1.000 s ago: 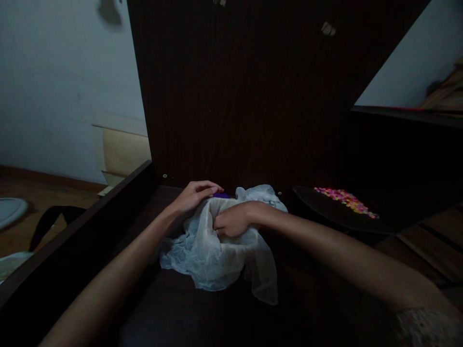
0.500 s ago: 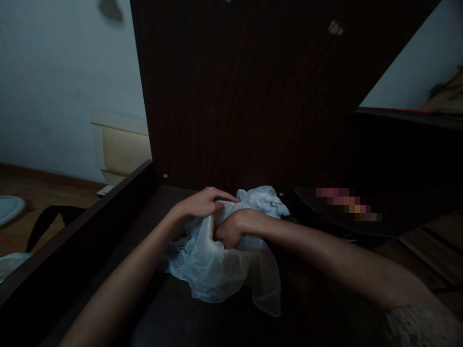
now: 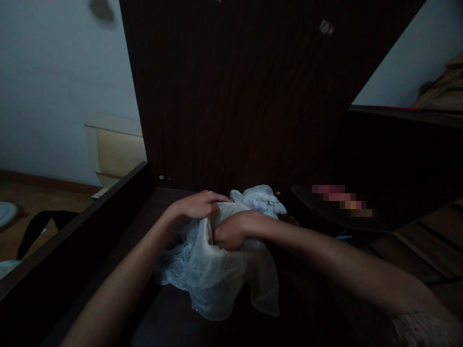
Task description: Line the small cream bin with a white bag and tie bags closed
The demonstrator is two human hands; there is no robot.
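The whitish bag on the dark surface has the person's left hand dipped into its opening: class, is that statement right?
Not quite: the head view shows the right hand, not the left hand, dipped into the opening of the whitish bag on the dark surface. The left one is at its rim.

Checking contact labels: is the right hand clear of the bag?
No, the right hand dips into the opening of the bag, its fingertips out of sight.

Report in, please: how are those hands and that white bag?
Right hand inside white bag. Left hand at bag's rim. Right hand blocks part of opening; contents hidden.
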